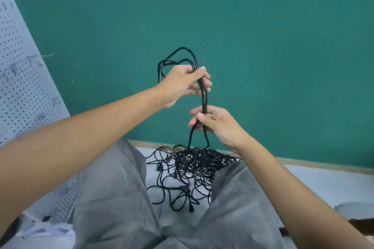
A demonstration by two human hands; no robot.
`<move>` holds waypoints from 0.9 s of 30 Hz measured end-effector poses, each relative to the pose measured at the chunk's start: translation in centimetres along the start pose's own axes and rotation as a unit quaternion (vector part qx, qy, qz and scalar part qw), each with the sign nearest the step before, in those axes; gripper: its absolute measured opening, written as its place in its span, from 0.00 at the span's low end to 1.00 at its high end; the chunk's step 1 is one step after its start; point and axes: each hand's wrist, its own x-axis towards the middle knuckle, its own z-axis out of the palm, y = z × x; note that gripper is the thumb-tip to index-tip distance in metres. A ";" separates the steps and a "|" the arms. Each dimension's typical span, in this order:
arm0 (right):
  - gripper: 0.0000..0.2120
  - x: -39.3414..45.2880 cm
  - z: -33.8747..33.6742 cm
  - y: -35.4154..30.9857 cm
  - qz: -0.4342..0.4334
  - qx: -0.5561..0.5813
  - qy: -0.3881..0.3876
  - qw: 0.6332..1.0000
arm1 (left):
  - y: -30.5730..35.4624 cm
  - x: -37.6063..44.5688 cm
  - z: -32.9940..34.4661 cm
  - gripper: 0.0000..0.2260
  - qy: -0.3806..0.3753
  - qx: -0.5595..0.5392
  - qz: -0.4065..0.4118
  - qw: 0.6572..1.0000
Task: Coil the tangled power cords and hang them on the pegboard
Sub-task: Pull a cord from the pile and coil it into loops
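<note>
Black cords (203,95), teal wall (263,46), grey trousers (113,198), white dotted pegboard (20,79).

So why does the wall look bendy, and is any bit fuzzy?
In the head view the wide lens curves the green wall and its wooden baseboard; the pegboard at the left edge looks soft and smeared, while the left hand, right hand and cord stay fairly sharp under even light.

The tangled cord pile (192,170) is partly hidden behind the trouser legs (113,198) — pegboard (22,79) cut off at left.
</note>
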 end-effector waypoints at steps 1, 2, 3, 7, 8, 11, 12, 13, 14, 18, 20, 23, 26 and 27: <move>0.07 0.2 -0.2 0.0 -0.006 0.001 0.020 1.000 | -0.6 0.4 0.0 0.14 -0.001 -0.008 -0.009 1.000; 0.07 0.5 -0.4 0.0 -0.013 0.004 0.037 0.999 | -1.3 0.8 0.0 0.16 -0.002 -0.013 -0.022 1.000; 0.07 1.0 -0.8 -0.2 -0.019 0.009 0.049 0.999 | -2.3 1.3 0.0 0.20 -0.005 -0.016 -0.037 0.999; 0.09 3.5 -2.2 -1.6 -0.018 0.053 0.061 0.997 | -7.0 2.0 1.2 0.31 -0.093 -0.062 -0.075 0.991; 0.09 4.3 -2.7 -1.9 -0.013 0.076 0.068 0.995 | -8.1 2.0 1.8 0.32 -0.111 -0.095 -0.077 0.986; 0.08 7.5 -4.1 -2.3 0.004 0.132 0.101 0.986 | -10.7 2.5 2.8 0.42 -0.142 -0.145 -0.094 0.975; 0.07 8.6 -4.6 -2.2 0.008 0.132 0.111 0.985 | -11.4 2.7 2.9 0.42 -0.150 -0.138 -0.091 0.975; 0.07 9.7 -5.1 -2.0 0.011 0.125 0.119 0.985 | -12.1 3.1 2.7 0.37 -0.143 -0.128 -0.080 0.978; 0.07 10.7 -5.6 -1.7 0.016 0.121 0.123 0.985 | -12.6 3.4 2.5 0.29 -0.125 -0.116 -0.066 0.983; 0.12 13.2 -6.4 0.4 0.030 0.125 0.106 0.986 | -14.2 5.7 1.3 0.13 -0.072 -0.135 -0.052 0.987; 0.18 13.6 -6.1 2.1 0.041 0.091 0.076 0.992 | -14.4 6.8 0.6 0.13 -0.053 -0.173 -0.052 0.982; 0.23 13.9 -5.0 5.8 0.080 0.040 0.021 0.996 | -14.9 8.3 -0.3 0.14 -0.048 -0.191 -0.050 0.979; 0.20 13.8 -3.8 9.6 0.126 0.020 -0.056 0.990 | -16.0 9.4 -1.1 0.13 -0.029 -0.204 -0.071 0.976; 0.20 13.8 -3.4 10.6 0.132 0.001 -0.086 0.987 | -16.5 9.8 -1.5 0.12 -0.015 -0.229 -0.079 0.970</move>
